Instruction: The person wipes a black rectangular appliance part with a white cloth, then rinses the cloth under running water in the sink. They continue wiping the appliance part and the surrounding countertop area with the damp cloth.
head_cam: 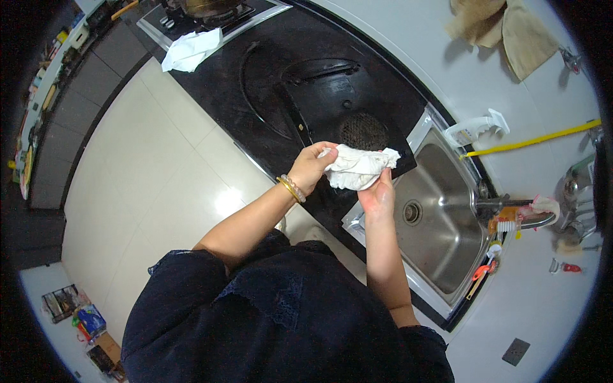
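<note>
My left hand (311,167) pinches one end of a crumpled white cloth or paper towel (358,168) between thumb and fingers. At its other end, my right hand (377,194) supports the wad from below, with some fingers hidden behind it. Both hands hold it in front of a black appliance panel (330,100) on the black countertop (215,88). A round dark mesh grille (365,131) shows in that panel just beyond the wad. Left of the panel, a thin black curved strip or cable (245,88) lies on the counter.
To the right is a steel sink (445,191) with a faucet (498,203). Behind it stand a white spray bottle (471,130) and a yellow stick (531,140). Another white sheet (191,50) lies by the gas stove (210,19). Tan cloths (527,40) hang on the wall.
</note>
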{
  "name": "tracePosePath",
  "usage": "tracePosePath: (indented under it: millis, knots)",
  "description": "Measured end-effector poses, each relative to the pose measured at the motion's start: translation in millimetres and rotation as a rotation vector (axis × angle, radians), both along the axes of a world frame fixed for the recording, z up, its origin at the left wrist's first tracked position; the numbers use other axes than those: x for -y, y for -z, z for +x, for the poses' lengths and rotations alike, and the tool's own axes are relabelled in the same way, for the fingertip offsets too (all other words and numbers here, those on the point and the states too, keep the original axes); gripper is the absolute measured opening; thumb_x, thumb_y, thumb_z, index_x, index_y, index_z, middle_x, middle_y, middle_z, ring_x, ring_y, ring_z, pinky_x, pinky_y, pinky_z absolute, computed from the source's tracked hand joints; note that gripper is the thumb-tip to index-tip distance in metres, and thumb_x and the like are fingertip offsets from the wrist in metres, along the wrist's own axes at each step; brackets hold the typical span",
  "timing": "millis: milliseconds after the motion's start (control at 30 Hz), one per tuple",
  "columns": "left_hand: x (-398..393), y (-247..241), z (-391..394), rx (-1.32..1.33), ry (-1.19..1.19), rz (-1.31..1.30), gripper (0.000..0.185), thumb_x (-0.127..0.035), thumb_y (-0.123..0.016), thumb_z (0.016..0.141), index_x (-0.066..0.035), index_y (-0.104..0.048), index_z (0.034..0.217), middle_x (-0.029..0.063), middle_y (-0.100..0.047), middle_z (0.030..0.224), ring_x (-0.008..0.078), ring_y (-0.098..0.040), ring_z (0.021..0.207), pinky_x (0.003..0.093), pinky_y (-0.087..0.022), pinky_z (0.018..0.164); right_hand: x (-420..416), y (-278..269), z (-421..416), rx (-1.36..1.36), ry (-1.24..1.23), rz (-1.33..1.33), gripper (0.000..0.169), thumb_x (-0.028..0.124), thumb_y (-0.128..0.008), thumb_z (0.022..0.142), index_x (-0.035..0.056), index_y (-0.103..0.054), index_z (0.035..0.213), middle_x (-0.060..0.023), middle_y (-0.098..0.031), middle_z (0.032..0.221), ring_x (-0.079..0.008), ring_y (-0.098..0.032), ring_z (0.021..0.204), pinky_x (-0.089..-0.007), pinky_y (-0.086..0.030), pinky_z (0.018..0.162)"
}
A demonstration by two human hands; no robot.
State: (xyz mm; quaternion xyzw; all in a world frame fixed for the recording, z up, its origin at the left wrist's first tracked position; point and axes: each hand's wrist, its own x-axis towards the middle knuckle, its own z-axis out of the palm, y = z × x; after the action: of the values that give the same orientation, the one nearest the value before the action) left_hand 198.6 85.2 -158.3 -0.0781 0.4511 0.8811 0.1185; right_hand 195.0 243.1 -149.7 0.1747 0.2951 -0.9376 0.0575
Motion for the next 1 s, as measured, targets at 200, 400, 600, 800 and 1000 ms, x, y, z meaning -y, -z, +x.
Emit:
tracePosePath:
  millis: [200, 400, 600, 800, 1000]
  knots:
    - [3.9, 3.6, -5.3, -0.149, -0.018, -0.519, 0.037, -0.032, -0.057, 0.086, -0.010, -0.052, 0.115, 0.0130, -0.055, 0.106, 0.0201, -0.051, 0.102, 0.0340, -0.043, 0.083, 2.8, -15.0, -6.2, -0.025, -0.016, 0.264, 0.034, 0.026, -0.037, 0.097, 0.0007, -0.044, 0.118, -0.0144, -0.055, 0.109, -0.0263, -0.058, 0.098, -0.0396, -0.049, 0.083]
    - [-19.5, -25.8, 4.0, -0.460, 0.167, -0.384, 0.051, -0.020, -0.070, 0.076, -0.003, -0.048, 0.119, 0.0122, -0.056, 0.105, 0.0182, -0.054, 0.100, 0.0310, -0.042, 0.088, -19.1, -26.2, 0.4, -0.156, -0.308, 0.580, 0.040, 0.030, -0.040, 0.096, -0.0037, -0.047, 0.117, -0.0141, -0.057, 0.108, -0.0217, -0.058, 0.099, -0.0347, -0.047, 0.085]
    - [-14.5, -25.2, 2.4, -0.103, -0.154, -0.271, 0.022, -0.026, -0.053, 0.090, -0.003, -0.052, 0.091, 0.0003, -0.051, 0.067, 0.0075, -0.050, 0.052, 0.0245, -0.045, 0.047, -62.4, -44.6, 5.4, -0.488, -0.635, 1.210, 0.024, 0.008, -0.065, 0.080, 0.0044, -0.059, 0.103, -0.0027, -0.060, 0.087, -0.0079, -0.055, 0.074, -0.0227, -0.046, 0.066]
    - [-21.6, -32.4, 22.5, -0.343, 0.231, -0.333, 0.039, -0.037, -0.037, 0.095, -0.002, -0.050, 0.108, 0.0085, -0.053, 0.088, 0.0158, -0.051, 0.084, 0.0329, -0.044, 0.082, -71.5, -42.5, 14.6, -0.198, -0.425, 0.677, 0.030, 0.027, -0.046, 0.093, 0.0012, -0.057, 0.104, -0.0075, -0.061, 0.090, -0.0156, -0.059, 0.079, -0.0273, -0.048, 0.072]
    - [-57.5, -51.8, 45.3, -0.616, -0.005, -1.257, 0.076, -0.026, -0.059, 0.078, -0.007, -0.021, 0.141, 0.0278, -0.033, 0.127, 0.0424, -0.039, 0.112, 0.0440, -0.034, 0.095, -28.3, -57.3, 27.5, -0.386, -0.426, 0.158, 0.059, 0.040, -0.036, 0.095, -0.0046, -0.030, 0.133, -0.0147, -0.042, 0.131, -0.0232, -0.043, 0.120, -0.0373, -0.037, 0.099]
